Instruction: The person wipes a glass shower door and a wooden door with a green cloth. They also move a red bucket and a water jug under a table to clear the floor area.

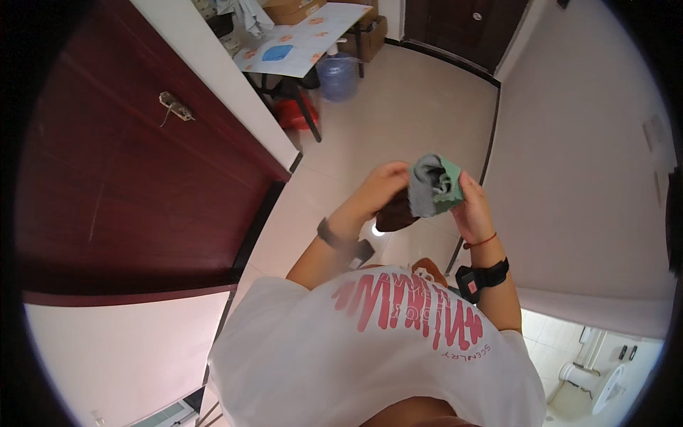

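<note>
Before my chest I hold a green and grey bundle point(435, 187), apparently cloth, with both hands. Its upper face is folded, showing black and grey inside. My right hand point(474, 205) grips the green side, thumb along the edge. At the grey side is my left hand point(388, 184), its fingers partly hidden behind the bundle. A dark brown piece point(396, 212), seemingly fabric, hangs below my left hand; whether it is part of the bundle I cannot tell. Black straps with small boxes circle both wrists.
A dark red door point(133, 160) stands at left. Ahead, a table point(320, 37) bears a blue cloth point(277, 52) and a cardboard box point(292, 10). A blue water bottle point(338, 77) and a red item point(299, 113) sit below. A wall point(576, 176) runs along the right; a washbasin point(608, 388) is lower right.
</note>
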{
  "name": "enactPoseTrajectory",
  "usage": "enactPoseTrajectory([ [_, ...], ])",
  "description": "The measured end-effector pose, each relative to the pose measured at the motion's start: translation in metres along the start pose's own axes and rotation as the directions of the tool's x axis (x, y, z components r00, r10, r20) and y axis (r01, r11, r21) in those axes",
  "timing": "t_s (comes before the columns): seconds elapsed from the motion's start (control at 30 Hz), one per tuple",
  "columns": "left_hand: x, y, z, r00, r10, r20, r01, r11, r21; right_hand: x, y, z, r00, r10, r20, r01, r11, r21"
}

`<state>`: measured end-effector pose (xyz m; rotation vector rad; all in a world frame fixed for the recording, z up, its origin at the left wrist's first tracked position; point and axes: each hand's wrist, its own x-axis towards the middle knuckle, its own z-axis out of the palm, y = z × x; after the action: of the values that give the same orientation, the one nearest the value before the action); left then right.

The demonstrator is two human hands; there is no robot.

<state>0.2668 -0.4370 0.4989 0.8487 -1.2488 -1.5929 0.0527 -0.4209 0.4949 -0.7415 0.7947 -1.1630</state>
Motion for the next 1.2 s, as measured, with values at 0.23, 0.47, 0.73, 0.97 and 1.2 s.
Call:
enactPoseTrajectory([
  [0.23,0.036,0.001,-0.069,0.964,-0.174,-0.202,0.067,0.891,-0.449,0.106,0.018,0.023,0.985,0.161,0.063,-0.150,0.976,-0.157],
  [0.47,0.132,-0.032,-0.108,0.942,-0.149,-0.301,0.059,0.956,-0.288,0.249,0.041,-0.001,0.918,0.213,0.334,-0.021,0.868,-0.497],
  [0.73,0.253,0.021,-0.242,0.853,-0.173,-0.492,0.176,0.984,-0.042,0.452,0.018,0.067,0.969,0.186,0.164,-0.122,0.934,-0.335],
  [0.97,0.308,0.012,-0.326,0.688,-0.282,-0.669,0.217,0.959,-0.182,0.575,0.055,0.094,0.903,0.271,0.334,-0.068,0.856,-0.512],
  [1.2,0.407,-0.006,-0.503,0.713,-0.190,-0.675,0.315,0.947,0.066,0.670,0.054,0.093,0.909,0.342,0.238,-0.222,0.881,-0.417],
])
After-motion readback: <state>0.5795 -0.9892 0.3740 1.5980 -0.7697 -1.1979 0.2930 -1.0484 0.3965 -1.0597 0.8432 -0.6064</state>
